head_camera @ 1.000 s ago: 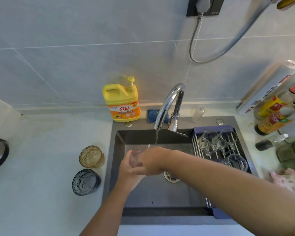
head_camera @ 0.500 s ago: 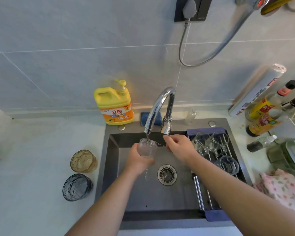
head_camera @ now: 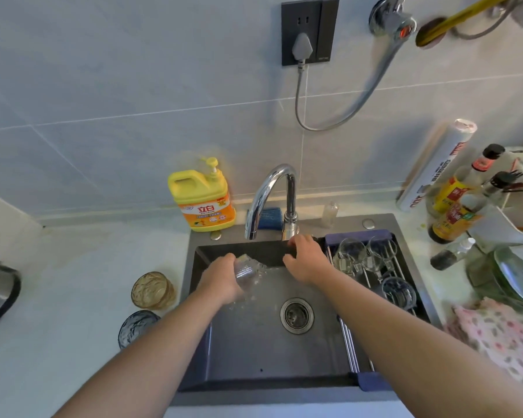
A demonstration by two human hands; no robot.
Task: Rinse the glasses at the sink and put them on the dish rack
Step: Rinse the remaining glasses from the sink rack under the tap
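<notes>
Matte grey sink [head_camera: 254, 351]; left hand [head_camera: 221, 279] grips ribbed glass [head_camera: 248, 271]; right hand [head_camera: 307, 260] at chrome faucet [head_camera: 269, 182], grasp unclear.

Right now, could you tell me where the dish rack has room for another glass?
The dish rack is bare at its near end, between the front glass and its blue edge; an arm hides part. Glasses crowd the far end.

Left hand [head_camera: 221, 279] in grip, right hand [head_camera: 307, 260] forward

Clear glass [head_camera: 248, 272] aslant above sink [head_camera: 254, 351]
</notes>
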